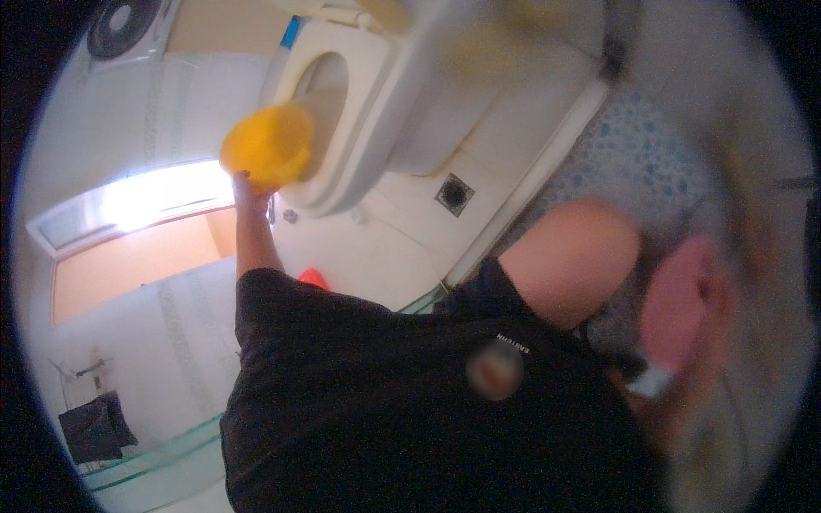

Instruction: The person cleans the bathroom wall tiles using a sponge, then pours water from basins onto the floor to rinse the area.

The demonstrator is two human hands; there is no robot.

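A yellow plastic basin (268, 148) is in my left hand (245, 182), which grips it by its near edge with the fingers mostly hidden. The basin is beside the white toilet bowl (349, 158) and covers part of its rim and opening in this view. Toward the right, a pink object (676, 303) with a dark gap near its edge shows beside my right arm (663, 415). That side is badly blurred, so the fingers of my right hand and its hold on the pink thing cannot be made out.
A square floor drain (454, 195) lies in the pale tiles, near a raised white ledge (547, 167). Beyond the ledge is a blue-and-white pebble-patterned floor (633, 158). A red object (314, 279) shows beside my shirt. Dark cloth (97, 427) hangs at the lower left.
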